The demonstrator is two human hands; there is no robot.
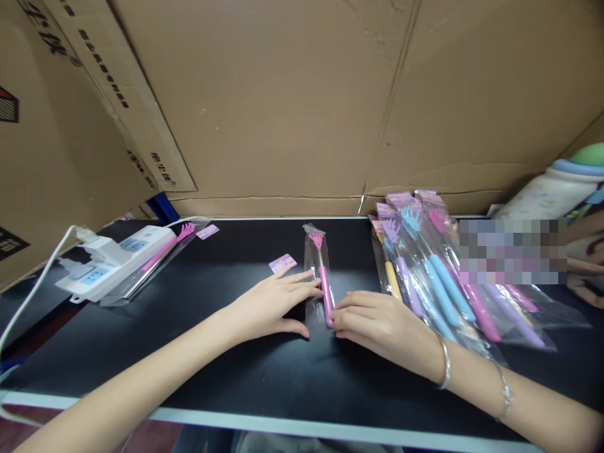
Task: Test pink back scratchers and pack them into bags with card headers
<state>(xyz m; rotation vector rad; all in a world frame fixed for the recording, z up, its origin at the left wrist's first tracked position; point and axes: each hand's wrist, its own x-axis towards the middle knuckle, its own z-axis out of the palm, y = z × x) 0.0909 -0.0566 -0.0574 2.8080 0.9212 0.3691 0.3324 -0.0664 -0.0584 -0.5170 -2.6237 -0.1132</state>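
Observation:
A pink back scratcher (324,283) with a hand-shaped head lies in a clear plastic bag on the black table, its head pointing away from me. My left hand (278,302) is open and flat, thumb spread, fingertips resting on the bag and handle from the left. On the other side, my right hand (372,321) has its fingers bent together at the lower end of the handle, seemingly pinching it; the thumb is mostly hidden. A small purple printed card (282,263) lies just beyond my left hand.
Several bagged back scratchers (438,283) are heaped at the right. A white power strip (113,261) with plugs stands at the left, a bagged pink scratcher (160,257) beside it. Cardboard (283,107) walls the back. A bottle (547,195) and another person's hand (585,280) are at far right.

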